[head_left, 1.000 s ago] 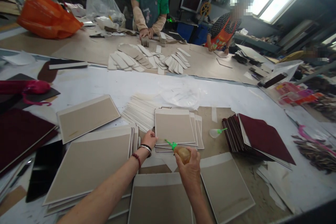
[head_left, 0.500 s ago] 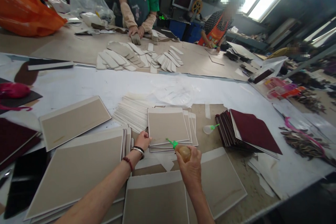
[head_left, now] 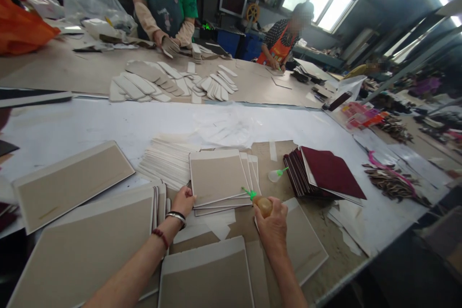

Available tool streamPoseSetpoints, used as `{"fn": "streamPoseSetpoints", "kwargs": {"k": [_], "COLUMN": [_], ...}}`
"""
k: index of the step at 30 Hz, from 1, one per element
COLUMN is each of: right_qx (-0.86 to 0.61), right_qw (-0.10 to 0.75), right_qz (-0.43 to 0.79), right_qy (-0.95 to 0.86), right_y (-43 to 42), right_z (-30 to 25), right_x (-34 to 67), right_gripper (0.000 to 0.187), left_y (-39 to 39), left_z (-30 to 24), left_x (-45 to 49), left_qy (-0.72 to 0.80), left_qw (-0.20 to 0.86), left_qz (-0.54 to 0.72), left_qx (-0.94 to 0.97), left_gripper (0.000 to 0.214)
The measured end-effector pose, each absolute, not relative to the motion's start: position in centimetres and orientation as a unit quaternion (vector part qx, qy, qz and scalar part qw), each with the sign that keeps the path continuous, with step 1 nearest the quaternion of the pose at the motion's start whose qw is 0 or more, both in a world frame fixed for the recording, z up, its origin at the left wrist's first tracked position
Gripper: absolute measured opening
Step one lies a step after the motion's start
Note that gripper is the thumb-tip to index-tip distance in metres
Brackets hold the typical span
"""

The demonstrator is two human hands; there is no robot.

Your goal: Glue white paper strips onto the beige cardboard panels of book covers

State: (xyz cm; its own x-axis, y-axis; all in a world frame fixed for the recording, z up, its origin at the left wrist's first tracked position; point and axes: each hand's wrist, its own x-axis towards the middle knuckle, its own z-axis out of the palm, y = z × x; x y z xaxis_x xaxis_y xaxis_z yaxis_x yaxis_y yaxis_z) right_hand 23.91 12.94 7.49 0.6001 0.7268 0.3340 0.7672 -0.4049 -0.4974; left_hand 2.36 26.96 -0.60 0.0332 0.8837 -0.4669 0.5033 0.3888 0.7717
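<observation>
My right hand (head_left: 273,226) is wrapped round a squeeze bottle (head_left: 264,207) of amber liquid with a green nozzle. The nozzle tip is over the lower right part of a beige panel (head_left: 216,175) with a pale border. This panel tops a small fanned stack in front of me. At its lower left corner, my left hand (head_left: 183,201) has thumb and fingers closed on the edge. A fanned pile of thin white strips (head_left: 164,161) lies just beyond that hand. Larger beige panels (head_left: 97,245) are stacked under my left forearm, and another panel (head_left: 205,274) lies between my arms.
A second green-tipped bottle (head_left: 275,175) lies right of the stack, beside a pile of maroon panels (head_left: 332,171). Across the table, a person in green (head_left: 162,5) handles pale pieces near scattered ones (head_left: 133,84). Another person in an orange apron (head_left: 279,50) works farther right.
The nozzle has moved rightward along the panel's lower edge, from near its middle towards the right corner. My left hand stays at the left corner. The view has swung right.
</observation>
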Motion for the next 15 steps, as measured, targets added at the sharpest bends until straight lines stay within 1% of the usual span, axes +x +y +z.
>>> {"fn": "streamPoseSetpoints", "kwargs": {"k": [3,6,11,15], "right_qx": [-0.839,-0.844,-0.833,-0.808], "right_qw": [0.303,0.298,0.325,0.359], "right_qz": [-0.056,-0.051,0.001,0.065], "right_qy": [-0.449,-0.443,-0.448,-0.463], "right_y": [12.9,12.9,12.8,12.9], "right_z": [7.6,7.7,7.5,6.9], "right_x": [24.5,24.6,22.3,19.0], "right_gripper": [0.032,0.032,0.032,0.033], "left_y": [27.0,26.9,26.8,26.7], "left_z": [-0.4,-0.1,0.5,0.8], "left_x": [2.3,2.3,2.3,2.2], "left_qy": [0.668,0.666,0.666,0.67], "left_qw": [0.5,0.503,0.506,0.505], "left_qz": [0.187,0.181,0.171,0.17], "left_qx": [0.519,0.52,0.521,0.517], "left_gripper": [0.019,0.018,0.019,0.019]}}
